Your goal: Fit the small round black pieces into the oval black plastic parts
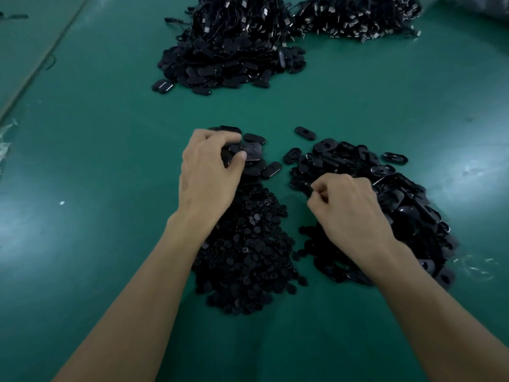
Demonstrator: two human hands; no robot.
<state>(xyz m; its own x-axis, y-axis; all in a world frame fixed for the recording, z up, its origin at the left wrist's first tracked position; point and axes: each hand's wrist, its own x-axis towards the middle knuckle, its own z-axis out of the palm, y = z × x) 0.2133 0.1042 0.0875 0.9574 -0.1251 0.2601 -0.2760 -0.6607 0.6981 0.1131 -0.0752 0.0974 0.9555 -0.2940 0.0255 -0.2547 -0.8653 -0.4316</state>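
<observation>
A heap of small round black pieces (248,257) lies on the green table between my forearms. To its right spreads a pile of oval black plastic parts (399,194) with holes. My left hand (209,172) grips an oval part (249,154) between thumb and fingers above a small cluster of oval parts (264,166). My right hand (349,205) hovers over the left edge of the oval pile with fingers curled, thumb and forefinger pinched together; what they pinch is too small to tell.
A big mound of oval black parts with cords (234,56) sits at the back centre, and another cord heap (358,17) at the back right. A table seam (41,59) runs diagonally at the far left. A single oval part (305,132) lies apart.
</observation>
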